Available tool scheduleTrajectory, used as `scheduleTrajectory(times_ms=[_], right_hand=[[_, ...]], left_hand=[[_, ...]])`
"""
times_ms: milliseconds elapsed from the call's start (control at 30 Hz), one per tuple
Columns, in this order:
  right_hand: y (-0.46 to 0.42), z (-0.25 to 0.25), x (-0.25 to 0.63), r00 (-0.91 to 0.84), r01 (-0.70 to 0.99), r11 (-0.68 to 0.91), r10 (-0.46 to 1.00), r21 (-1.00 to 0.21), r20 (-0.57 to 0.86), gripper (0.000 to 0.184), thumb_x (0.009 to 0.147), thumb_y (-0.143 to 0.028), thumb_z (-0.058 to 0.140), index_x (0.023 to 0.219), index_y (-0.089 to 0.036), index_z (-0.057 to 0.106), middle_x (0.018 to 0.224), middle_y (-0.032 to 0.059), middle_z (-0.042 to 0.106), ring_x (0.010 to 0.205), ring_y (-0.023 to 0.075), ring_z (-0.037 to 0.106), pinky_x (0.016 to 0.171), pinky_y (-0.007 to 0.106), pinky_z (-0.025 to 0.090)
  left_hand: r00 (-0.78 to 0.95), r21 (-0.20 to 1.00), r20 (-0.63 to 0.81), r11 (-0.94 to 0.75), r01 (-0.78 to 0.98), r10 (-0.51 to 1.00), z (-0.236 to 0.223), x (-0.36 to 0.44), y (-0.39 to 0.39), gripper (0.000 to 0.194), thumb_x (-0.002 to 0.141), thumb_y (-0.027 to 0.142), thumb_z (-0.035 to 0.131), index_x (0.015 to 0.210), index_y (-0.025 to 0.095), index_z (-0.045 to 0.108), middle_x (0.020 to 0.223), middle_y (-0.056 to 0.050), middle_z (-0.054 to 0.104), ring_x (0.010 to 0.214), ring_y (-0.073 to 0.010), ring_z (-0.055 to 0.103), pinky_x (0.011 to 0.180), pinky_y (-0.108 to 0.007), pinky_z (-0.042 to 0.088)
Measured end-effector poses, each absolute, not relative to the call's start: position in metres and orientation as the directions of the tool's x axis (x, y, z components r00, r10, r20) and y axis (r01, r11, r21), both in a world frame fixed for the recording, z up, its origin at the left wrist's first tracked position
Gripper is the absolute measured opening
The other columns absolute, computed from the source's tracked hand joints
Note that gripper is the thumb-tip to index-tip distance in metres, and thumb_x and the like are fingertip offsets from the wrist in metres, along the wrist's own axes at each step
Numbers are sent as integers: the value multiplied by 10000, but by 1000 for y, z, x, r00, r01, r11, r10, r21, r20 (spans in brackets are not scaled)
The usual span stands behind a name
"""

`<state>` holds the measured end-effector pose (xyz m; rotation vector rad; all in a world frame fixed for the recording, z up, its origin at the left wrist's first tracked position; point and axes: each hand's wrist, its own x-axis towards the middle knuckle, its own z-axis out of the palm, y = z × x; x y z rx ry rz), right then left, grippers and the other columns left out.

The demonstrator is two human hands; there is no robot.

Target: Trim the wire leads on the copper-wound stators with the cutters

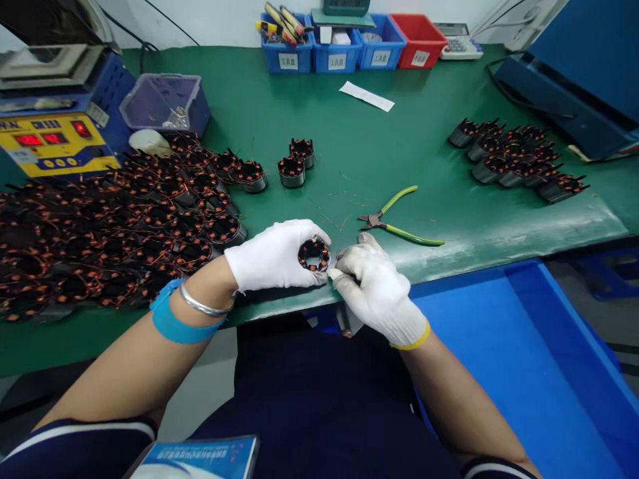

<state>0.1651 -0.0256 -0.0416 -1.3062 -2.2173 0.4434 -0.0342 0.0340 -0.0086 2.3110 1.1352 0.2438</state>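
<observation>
In a white glove, my left hand (279, 256) wraps round a motor stator (314, 255) with copper windings, held near the table's front edge. My right hand (374, 283), also gloved, is at the stator's right side with thumb and fingers pinched together. Whatever lies between those fingertips is too small to make out. Just beyond my right hand, green-handled cutting pliers (382, 219) rest with their handles spread. Short bits of copper wire (344, 196) are scattered on the table past my hands. Two more stators (291, 171) stand further back.
Many stators (150, 226) crowd the left side, beside a yellow-fronted device (57, 143) and a purple bin (164, 106). Another group of stators (514, 156) stands right. Blue and red boxes (419, 41) line the back. A blue container (509, 359) sits below the front edge.
</observation>
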Motion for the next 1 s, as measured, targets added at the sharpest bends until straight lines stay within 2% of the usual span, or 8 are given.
scheduleTrajectory(times_ms=[133, 200, 300, 500, 633, 700, 867, 1000], right_hand=[[-21, -33, 181, -370, 775, 411, 911, -479, 182, 188, 860, -257, 543, 697, -200, 617, 780, 56, 667, 847, 237, 606, 1088, 510, 340], [-20, -27, 185, -329, 772, 334, 938, -541, 109, 112, 822, -284, 608, 843, -196, 674, 895, 62, 697, 905, 247, 618, 1005, 471, 426], [-14, -28, 184, -254, 671, 255, 961, -697, 107, 294, 818, -327, 629, 1077, -194, 667, 1078, 78, 695, 994, 243, 632, 895, 389, 498], [0, -37, 183, -19, 792, 94, 991, -603, 130, 191, 833, -316, 545, 847, -181, 680, 908, 102, 700, 915, 283, 649, 864, 443, 496], [-2, -30, 182, -249, 657, 178, 968, -732, 12, 312, 792, -304, 628, 1085, -198, 653, 1046, 63, 708, 958, 227, 655, 864, 364, 512], [-3, -29, 182, -314, 621, 204, 949, -756, -2, 238, 812, -283, 604, 1026, -196, 660, 980, 43, 713, 895, 200, 655, 825, 334, 514], [-2, -29, 178, -114, 698, 105, 993, -708, 34, 155, 849, -306, 548, 842, -185, 644, 794, 42, 691, 767, 201, 640, 739, 342, 515], [6, -31, 158, -220, 500, 176, 973, -848, 72, 365, 831, -293, 576, 1176, -176, 599, 1135, 96, 697, 1028, 220, 653, 902, 372, 525]], left_hand=[[598, 568, -84, -455, 686, 797, -12, -29, 33, 535, 653, 512, 731, 1086, 209, 642, 1063, -31, 690, 958, -225, 668, 842, -317, 517], [587, 605, -91, -424, 675, 805, -12, -28, 32, 649, 619, 549, 755, 1154, 207, 620, 1127, -45, 678, 1017, -243, 658, 881, -331, 512], [547, 688, -97, -341, 640, 831, -12, -28, 32, 792, 599, 560, 769, 1274, 206, 552, 1164, -49, 675, 1037, -244, 658, 904, -329, 511], [579, 780, -77, -313, 542, 812, -17, -32, 34, 966, 606, 450, 787, 1444, 198, 380, 1150, -56, 679, 994, -219, 666, 896, -325, 518], [564, 838, -60, -265, 476, 824, -23, -32, 34, 1185, 601, 455, 801, 1544, 192, 134, 1348, -150, 571, 1003, -220, 666, 858, -341, 541], [564, 852, -44, -264, 452, 825, -25, -32, 34, 1197, 611, 434, 799, 1550, 213, 90, 1401, -172, 529, 986, -214, 672, 844, -347, 549], [581, 832, -27, -304, 464, 814, -23, -33, 34, 1195, 618, 423, 782, 1552, 208, 68, 1429, -178, 507, 1009, -215, 664, 824, -330, 554], [575, 815, -91, -271, 513, 813, -16, -33, 33, 1215, 634, 373, 764, 1557, 180, -2, 1320, -167, 600, 930, -208, 693, 792, -306, 549]])
